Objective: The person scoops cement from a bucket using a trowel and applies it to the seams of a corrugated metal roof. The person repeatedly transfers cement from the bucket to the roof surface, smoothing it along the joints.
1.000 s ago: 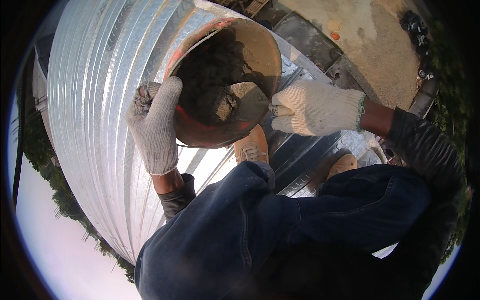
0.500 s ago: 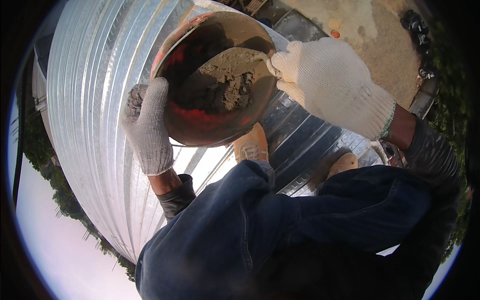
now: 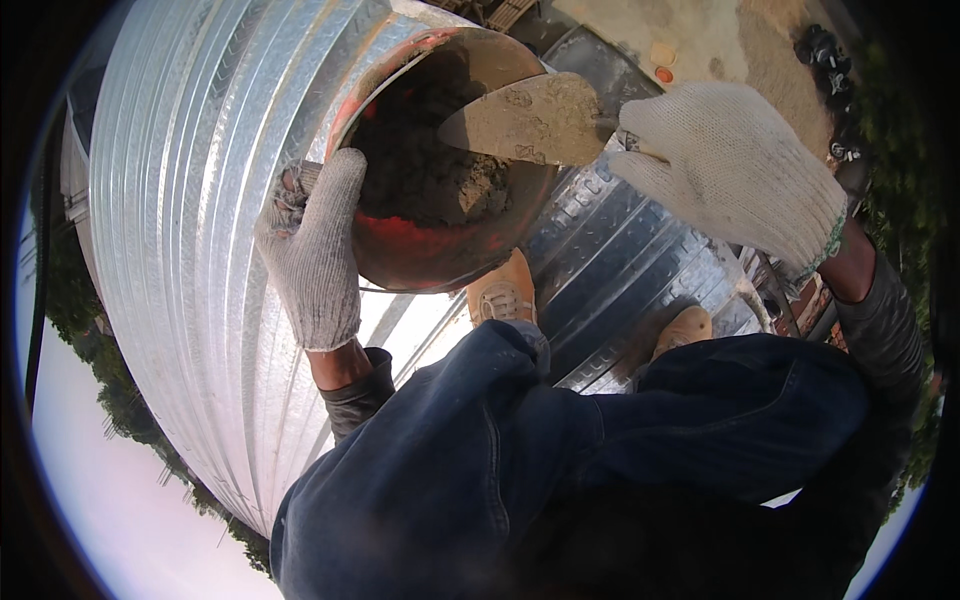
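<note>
My left hand (image 3: 315, 240), in a knitted white work glove, grips the left rim of a red bucket (image 3: 400, 240). The bucket is tilted, its mouth facing me, and grey-brown mortar (image 3: 425, 140) lies inside. In my right hand (image 3: 730, 165), gloved the same way, is a pointing trowel (image 3: 535, 120), its handle mostly hidden by the fingers. The leaf-shaped blade, coated with mortar, reaches over the bucket's right rim, and its tip hangs over the mortar.
Ribbed metal sheeting (image 3: 190, 230) spreads beneath and to the left of the bucket. My tan shoes (image 3: 505, 290) stand on it. Lower down at the far right is bare ground (image 3: 700, 45), with dark objects (image 3: 830, 70) along its edge. Trees and sky border the view.
The trowel has come up out of the bucket and moved right, its blade now turned with the tip leftward. The bucket and my left hand have shifted slightly right.
</note>
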The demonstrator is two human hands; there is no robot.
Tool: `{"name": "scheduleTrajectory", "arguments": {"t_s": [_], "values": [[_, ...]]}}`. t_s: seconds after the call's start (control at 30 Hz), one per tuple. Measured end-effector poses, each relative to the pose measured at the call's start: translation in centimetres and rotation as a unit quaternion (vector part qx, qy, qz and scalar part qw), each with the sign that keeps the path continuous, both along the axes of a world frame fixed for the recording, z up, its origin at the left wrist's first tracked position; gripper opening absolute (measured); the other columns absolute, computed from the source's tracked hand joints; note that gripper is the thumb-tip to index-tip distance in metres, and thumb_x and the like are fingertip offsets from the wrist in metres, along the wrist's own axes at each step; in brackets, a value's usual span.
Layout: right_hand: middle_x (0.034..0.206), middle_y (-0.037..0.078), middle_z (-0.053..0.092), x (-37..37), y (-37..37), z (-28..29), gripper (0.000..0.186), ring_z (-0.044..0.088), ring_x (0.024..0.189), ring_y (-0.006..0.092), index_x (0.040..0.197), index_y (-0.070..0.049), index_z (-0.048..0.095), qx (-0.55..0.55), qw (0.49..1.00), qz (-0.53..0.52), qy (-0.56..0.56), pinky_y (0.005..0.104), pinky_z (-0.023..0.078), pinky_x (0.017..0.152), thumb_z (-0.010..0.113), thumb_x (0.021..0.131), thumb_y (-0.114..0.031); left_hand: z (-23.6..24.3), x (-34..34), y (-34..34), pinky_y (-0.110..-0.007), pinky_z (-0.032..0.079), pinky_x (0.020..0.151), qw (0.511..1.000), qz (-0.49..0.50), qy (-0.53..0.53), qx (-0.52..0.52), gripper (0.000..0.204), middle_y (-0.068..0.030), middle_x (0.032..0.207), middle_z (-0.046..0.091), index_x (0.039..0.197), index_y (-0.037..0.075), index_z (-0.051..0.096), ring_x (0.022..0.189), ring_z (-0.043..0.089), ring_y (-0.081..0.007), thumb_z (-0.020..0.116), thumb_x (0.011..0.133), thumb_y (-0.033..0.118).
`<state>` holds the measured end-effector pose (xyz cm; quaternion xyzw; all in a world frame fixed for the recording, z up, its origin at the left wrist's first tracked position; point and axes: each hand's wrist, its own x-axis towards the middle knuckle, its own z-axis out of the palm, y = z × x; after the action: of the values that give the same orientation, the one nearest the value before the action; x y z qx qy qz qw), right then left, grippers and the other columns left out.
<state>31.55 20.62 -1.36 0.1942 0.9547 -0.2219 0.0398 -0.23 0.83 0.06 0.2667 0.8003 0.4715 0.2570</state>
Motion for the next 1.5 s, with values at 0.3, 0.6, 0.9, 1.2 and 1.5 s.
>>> {"name": "scheduleTrajectory", "arguments": {"t_s": [0.3,0.6,0.9,1.2,1.5], "values": [[0.086,0.017,0.077,-3.1,-3.6,-1.8,0.030,0.078,0.080,0.0350,0.106,-0.004,0.079,-0.062,0.998,0.031,0.004,0.0464,0.063,0.073,0.078,0.104,-0.035,-0.4,1.3,0.4,-0.028,0.049,0.080,0.997,0.040,-0.029,0.052,0.021,0.0027,0.087,0.069,0.101,0.007,0.081,0.081,0.061,-0.0090,0.089,0.103,0.026],[0.085,0.019,0.076,-3.5,-3.7,-0.6,0.033,0.077,0.077,0.0388,0.110,-0.006,0.079,-0.241,0.969,0.017,-0.057,0.0469,0.063,0.075,0.078,0.106,-0.038,-0.6,-0.4,0.0,-0.031,0.054,0.086,0.998,0.045,-0.014,0.034,0.026,-0.0016,0.100,0.074,0.109,0.004,0.080,0.093,0.067,-0.0120,0.084,0.106,0.030],[0.082,0.020,0.072,2.5,-0.4,0.4,0.051,0.073,0.074,0.0388,0.101,-0.004,0.077,-0.248,0.966,-0.060,-0.026,0.0471,0.058,0.070,0.066,0.112,-0.052,-4.2,-10.3,-3.0,-0.029,0.057,0.084,0.995,0.092,-0.015,0.039,0.027,-0.0018,0.104,0.077,0.115,0.004,0.080,0.093,0.069,-0.0104,0.080,0.111,0.030],[0.082,0.020,0.071,4.5,2.6,-1.6,0.046,0.074,0.082,0.0415,0.099,-0.003,0.072,-0.193,0.955,-0.211,-0.079,0.0496,0.059,0.076,0.071,0.109,-0.047,-9.2,-16.1,-7.0,-0.034,0.061,0.090,0.990,0.137,-0.018,0.038,0.033,-0.0050,0.115,0.078,0.125,0.002,0.079,0.101,0.072,-0.0149,0.076,0.114,0.033],[0.092,0.012,0.076,-2.3,-0.1,-11.2,0.032,0.078,0.083,0.0275,0.112,0.000,0.074,0.064,0.990,-0.117,-0.054,0.0434,0.057,0.063,0.078,0.092,-0.025,-7.2,-14.4,-6.1,-0.037,0.063,0.093,0.991,0.132,-0.004,0.032,0.038,-0.0077,0.123,0.078,0.133,0.001,0.077,0.108,0.074,-0.0197,0.074,0.114,0.033]]}}
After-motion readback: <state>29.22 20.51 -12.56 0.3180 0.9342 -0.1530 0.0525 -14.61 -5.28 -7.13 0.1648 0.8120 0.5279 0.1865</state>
